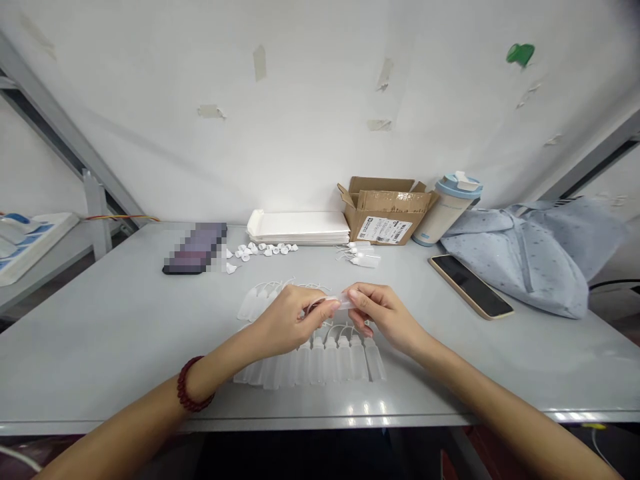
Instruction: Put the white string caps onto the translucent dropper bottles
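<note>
Above the middle of the table, my left hand [293, 319] is closed round a small translucent plastic bottle [344, 303]. My right hand [384, 311] pinches the other end of that bottle, its fingertips almost meeting the left thumb; the exact part under them is hidden. Below the hands lies a row of similar squeeze bottles [330, 363] with thin looped strips at their necks. Another group of bottles [250, 303] is partly covered by my left hand. Several small white caps [265, 249] are scattered farther back.
At the back stand a stack of white envelopes [300, 228], an open cardboard box [385, 223] and a tumbler [445, 210]. A few bottles [363, 255] lie before the box. Phones [470, 287] [197, 250] rest right and left, with a grey-blue cloth bag [520, 260] at far right.
</note>
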Tool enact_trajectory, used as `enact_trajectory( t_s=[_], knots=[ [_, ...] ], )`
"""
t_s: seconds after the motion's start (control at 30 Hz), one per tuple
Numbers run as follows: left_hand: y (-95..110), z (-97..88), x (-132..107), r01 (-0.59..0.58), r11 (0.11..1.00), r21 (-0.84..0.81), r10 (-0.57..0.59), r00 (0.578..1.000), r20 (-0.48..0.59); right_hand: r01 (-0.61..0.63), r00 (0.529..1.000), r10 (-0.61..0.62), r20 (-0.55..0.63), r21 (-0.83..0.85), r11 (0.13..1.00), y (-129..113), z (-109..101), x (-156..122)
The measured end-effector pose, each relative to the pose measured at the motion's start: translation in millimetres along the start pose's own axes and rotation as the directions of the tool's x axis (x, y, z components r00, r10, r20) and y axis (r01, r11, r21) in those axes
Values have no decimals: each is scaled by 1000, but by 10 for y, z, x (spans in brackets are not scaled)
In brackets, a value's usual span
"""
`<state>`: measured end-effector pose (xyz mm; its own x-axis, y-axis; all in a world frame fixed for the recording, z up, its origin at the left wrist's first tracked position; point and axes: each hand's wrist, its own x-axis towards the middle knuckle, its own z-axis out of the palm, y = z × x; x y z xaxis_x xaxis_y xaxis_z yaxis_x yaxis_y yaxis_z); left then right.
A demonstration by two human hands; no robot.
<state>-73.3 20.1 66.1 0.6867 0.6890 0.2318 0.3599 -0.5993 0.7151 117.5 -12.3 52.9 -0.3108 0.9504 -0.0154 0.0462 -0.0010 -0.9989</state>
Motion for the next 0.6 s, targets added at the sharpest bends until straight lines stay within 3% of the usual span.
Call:
enact_trajectory(
  t_s=[0.13, 0.23, 0.4, 0.5, 0.6],
  knots=[
    [-66, 38, -20, -203, 965, 165, 213, 976, -47, -44, 998, 41, 42, 92, 995, 30, -31, 20],
    [-91, 56, -23, -255, 941, 221, 271, 962, -44, -73, 996, 66, 63, 106, 992, 41, -47, 27],
    [-112, -22, 28, -126, 975, 182, 127, 992, 2, -44, 999, 44, 4, 26, 999, 31, -95, 64],
    [-213, -212, 76, 15, 981, 194, -17, 1000, 6, 41, 987, -50, -155, -58, 997, 48, -239, 139],
    [-428, -500, 98, 133, 912, 389, -125, 991, -44, 79, 916, -141, -375, -178, 981, 91, -471, 224]
  ],
)
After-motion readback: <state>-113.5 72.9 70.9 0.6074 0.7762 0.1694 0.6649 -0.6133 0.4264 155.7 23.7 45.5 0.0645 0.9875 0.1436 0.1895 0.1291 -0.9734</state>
